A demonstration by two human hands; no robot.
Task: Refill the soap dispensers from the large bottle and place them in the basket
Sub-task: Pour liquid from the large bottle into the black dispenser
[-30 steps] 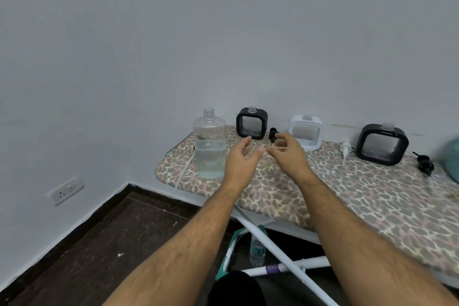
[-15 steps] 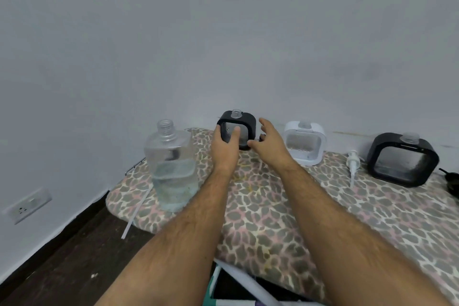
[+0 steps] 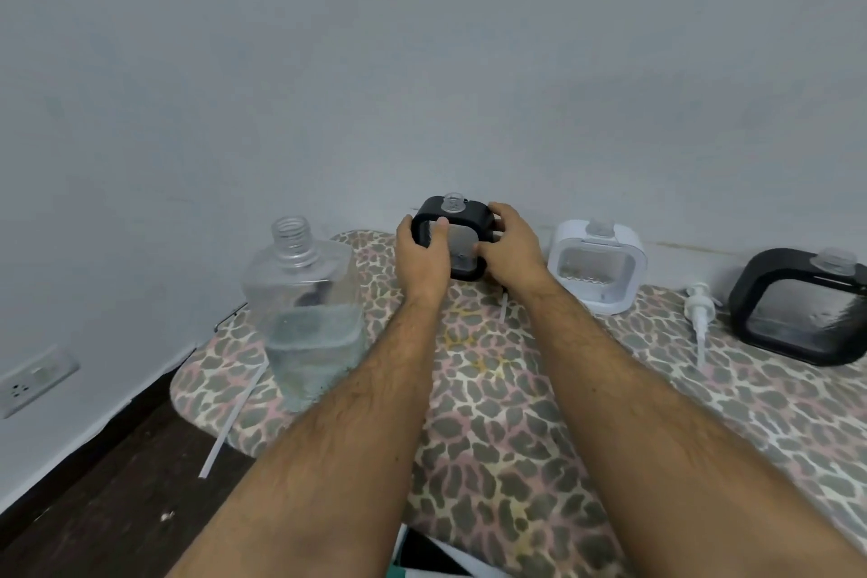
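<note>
Both hands are clamped on the small black soap dispenser (image 3: 452, 239), which stands uncapped at the far edge of the leopard-print ironing board (image 3: 497, 427) against the wall: the left hand (image 3: 420, 256) curls round its left side and the right hand (image 3: 509, 246) round its right. Left of that dispenser stands the large clear bottle (image 3: 307, 319), open and partly full; to its right come a white dispenser (image 3: 597, 265), a loose white pump (image 3: 699, 310) and a larger black dispenser (image 3: 800, 307). No label or writing is readable on any of them.

Big bottle (image 3: 307, 314) left of dispensers (image 3: 457, 239) on board (image 3: 516, 436).
</note>
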